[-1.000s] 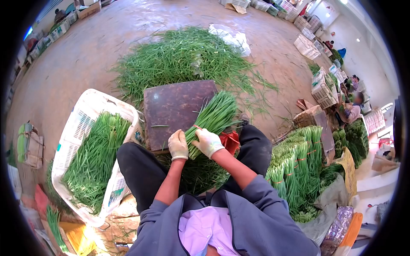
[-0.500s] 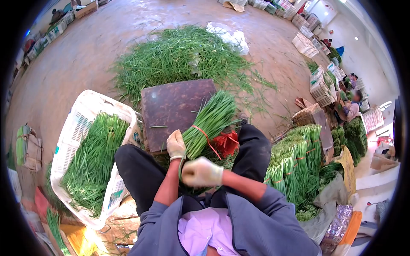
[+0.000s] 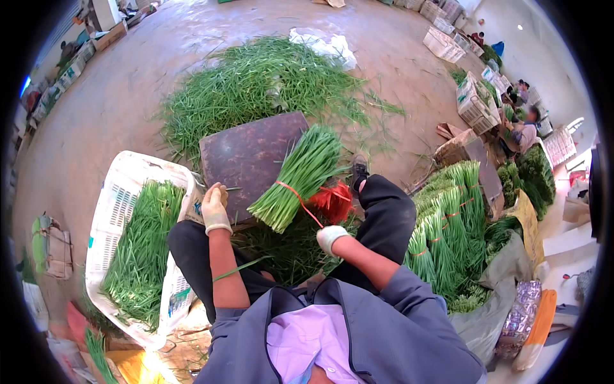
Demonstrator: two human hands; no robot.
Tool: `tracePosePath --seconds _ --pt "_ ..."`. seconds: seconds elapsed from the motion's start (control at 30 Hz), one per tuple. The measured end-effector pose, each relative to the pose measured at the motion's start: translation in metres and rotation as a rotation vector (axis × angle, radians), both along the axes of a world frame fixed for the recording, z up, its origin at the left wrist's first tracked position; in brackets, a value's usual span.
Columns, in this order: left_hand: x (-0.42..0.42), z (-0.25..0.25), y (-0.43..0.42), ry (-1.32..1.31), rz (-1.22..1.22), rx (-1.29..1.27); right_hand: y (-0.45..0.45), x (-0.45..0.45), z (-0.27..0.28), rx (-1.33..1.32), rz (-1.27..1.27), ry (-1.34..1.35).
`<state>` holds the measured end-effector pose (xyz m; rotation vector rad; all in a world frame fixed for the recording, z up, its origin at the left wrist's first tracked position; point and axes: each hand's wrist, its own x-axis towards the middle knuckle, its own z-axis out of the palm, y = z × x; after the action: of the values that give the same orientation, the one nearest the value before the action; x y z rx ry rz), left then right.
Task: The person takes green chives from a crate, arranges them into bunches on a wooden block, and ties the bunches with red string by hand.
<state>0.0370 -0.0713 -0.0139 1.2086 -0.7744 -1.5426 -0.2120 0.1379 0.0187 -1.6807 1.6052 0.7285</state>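
A bundle of green stalks (image 3: 297, 179) lies on the right part of a dark board (image 3: 246, 157), with a red tie (image 3: 297, 195) round its lower part. My gloved right hand (image 3: 331, 239) is closed on the long loose end of that tie, which stretches taut from the bundle. At the board's lower left, my gloved left hand (image 3: 215, 206) is raised off the bundle, its fingers drawn together; whether it pinches anything is too small to tell. A loose green leaf (image 3: 242, 268) lies across my left forearm. Red strips (image 3: 332, 200) lie beside the bundle.
A white crate (image 3: 105, 240) with stalks stands at the left. Loose greens (image 3: 256, 89) and white plastic (image 3: 326, 46) lie beyond the board. Tied bundles (image 3: 448, 224) stand at the right. A person (image 3: 521, 134) sits farther back among crates.
My left hand has let go of the bundle and moved left. My right hand has moved up and right, drawing the red tie out. My right foot now shows; the view has shifted slightly.
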Motion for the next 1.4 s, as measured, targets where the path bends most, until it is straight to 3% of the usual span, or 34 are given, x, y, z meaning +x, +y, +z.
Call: tracePosePath --seconds 0.03,0.07,0.1,0.13,0.17,0.2,0.23,0.3,0.33,0.37,0.43,0.47,0.5,0.53,0.63,0.8,0.83,0.9,0.93,0.97,1.03,1.1,1.17,1.2,1.23,1.3,1.33,1.4 --pt "0.004 0.004 0.002 0.004 -0.014 -0.067 0.007 -0.015 -0.058 -0.357 -0.412 -0.272" --pt "0.002 0.012 0.006 -0.019 -0.016 -0.092 0.005 -0.012 -0.056 -0.642 -0.550 -0.385" --pt "0.003 0.010 0.006 -0.019 -0.016 -0.091 0.007 -0.013 -0.072 -0.831 -0.498 -0.408" --pt "0.001 0.014 0.008 -0.064 -0.087 -0.120 -0.005 -0.008 -0.052 -0.686 -0.944 -0.641" --pt "-0.001 0.014 0.011 -0.105 -0.144 -0.143 -0.006 0.003 -0.032 -0.718 -1.230 -0.889" --pt "-0.002 0.010 0.012 -0.105 -0.127 -0.148 -0.015 0.002 -0.036 -0.650 -1.253 -0.878" --pt "-0.010 0.009 0.017 -0.445 -0.219 -0.375 -0.014 0.002 -0.040 -0.594 -1.309 -0.889" --pt "-0.016 0.005 0.022 -0.415 -0.313 -0.335 -0.016 -0.002 -0.043 -0.421 -1.117 -0.813" --pt "-0.033 0.014 0.037 -0.556 -0.343 -0.416 -0.011 0.016 -0.042 -0.334 -1.294 -1.058" --pt "-0.045 0.004 0.043 -0.511 -0.357 -0.430 -0.011 0.022 -0.038 -0.301 -1.408 -1.180" --pt "-0.061 0.025 0.063 -1.117 -0.427 -0.848 -0.022 0.026 -0.059 -0.212 -1.509 -1.390" --pt "-0.068 0.034 0.071 -1.147 -0.489 -0.838 -0.019 0.026 -0.065 -0.208 -1.513 -1.406" --pt "-0.075 0.037 0.076 -1.161 -0.545 -0.820 -0.018 0.026 -0.054 -0.265 -1.418 -1.251" --pt "-0.090 0.036 0.083 -1.335 -0.633 -0.773 -0.020 0.031 -0.049 -0.320 -1.321 -1.129" --pt "-0.112 0.044 0.093 -1.579 -0.744 -0.661 -0.017 0.030 -0.043 -0.290 -1.312 -1.191" --pt "-0.124 0.040 0.084 -1.591 -0.790 -0.567 -0.013 0.024 -0.078 -0.082 -1.427 -1.497" --pt "-0.125 0.041 0.083 -1.605 -0.801 -0.551 -0.009 0.029 -0.063 -0.083 -1.430 -1.504" --pt "-0.126 0.040 0.085 -1.633 -0.808 -0.555 0.005 0.042 -0.036 -0.468 -1.323 -1.181" --pt "-0.127 0.040 0.085 -1.658 -0.813 -0.562 0.005 0.042 -0.038 -0.476 -1.308 -1.154" --pt "-0.127 0.040 0.084 -1.659 -0.811 -0.561 0.009 0.049 -0.036 -0.733 -1.105 -1.155" --pt "-0.128 0.037 0.082 -1.639 -0.810 -0.519 0.017 0.055 -0.029 -0.911 -0.631 -1.225" --pt "-0.125 0.033 0.080 -1.630 -0.803 -0.528 0.026 0.048 -0.018 -0.447 -0.426 -1.025" --pt "-0.124 0.031 0.077 -1.620 -0.794 -0.549 0.023 0.040 -0.038 -0.310 -0.385 -0.830" --pt "-0.127 0.033 0.075 -1.609 -0.800 -0.552 0.013 0.034 -0.084 -0.520 -0.655 -0.522" --pt "-0.124 0.033 0.077 -1.602 -0.808 -0.534 0.013 0.032 -0.080 -0.514 -0.648 -0.484" --pt "-0.127 0.038 0.076 -1.596 -0.807 -0.532 -0.002 0.028 -0.067 -1.080 -1.180 -0.600" --pt "-0.124 0.038 0.079 -1.606 -0.818 -0.506 -0.003 0.027 -0.064 -1.081 -1.180 -0.600" --pt "-0.127 0.043 0.076 -1.611 -0.807 -0.513 -0.013 0.016 -0.057 -1.037 -1.351 -1.120"
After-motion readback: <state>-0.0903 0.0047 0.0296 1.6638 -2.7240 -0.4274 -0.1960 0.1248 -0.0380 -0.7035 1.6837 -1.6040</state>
